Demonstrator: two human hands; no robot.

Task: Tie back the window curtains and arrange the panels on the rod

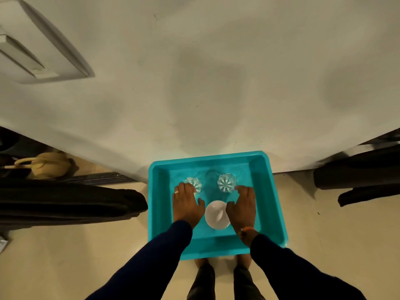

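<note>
Head view: turquoise rectangular plastic tray [275, 204] against pale wall [194, 72]. Left hand [187, 204] curled over clear cut-glass tumbler [194, 184]; right hand [243, 205], fingers straight, touching second clear cut-glass tumbler [226, 182]. White round bowl [216, 215] between hands. Curtains nowhere in sight.

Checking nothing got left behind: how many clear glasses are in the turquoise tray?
2, maybe more. One glass sits under the left hand; another glass by the right hand. A faint third may stand between them.
</note>
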